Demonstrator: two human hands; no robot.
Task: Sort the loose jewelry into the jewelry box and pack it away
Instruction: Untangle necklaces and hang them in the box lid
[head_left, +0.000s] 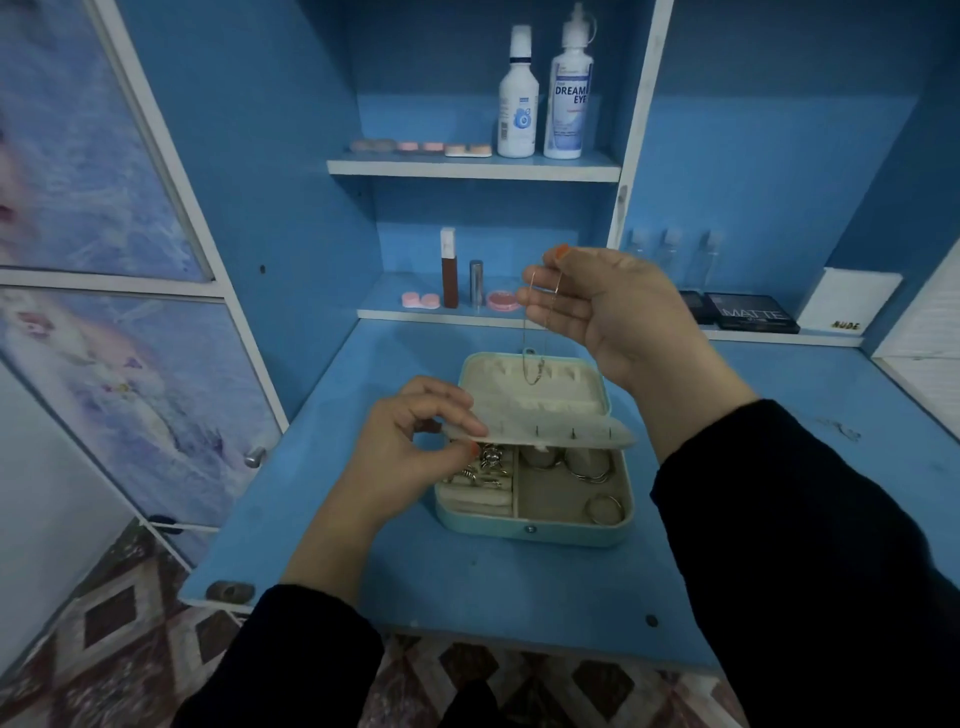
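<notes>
Gold-coloured and very fine, a thin chain hangs from the right hand, which is raised above the open jewelry box. That grip is narrow: thumb and fingertips pinch the loop at its top, so the strands fall straight. The bottom end dangles just in front of the padded inside of the lid; I can't tell whether it touches. The box sits on the blue bench, lid tipped back toward the shelves.

The left hand pinches the left corner of the pale inner flap, holding it roughly level over the back of the tray. Under it, the left compartment holds a small heap of silver pieces, and rings lie in the right one.

From where I stand, this looks like the necklace step: the small pieces seem stowed and the chain is the item in hand. I'd judge the next move calls for lowering the chain gently onto one of the small notches in the lid, with the flap held clear, since a strand this light could swing and tangle. Folding the flap down and shutting the lid would come after.
</notes>
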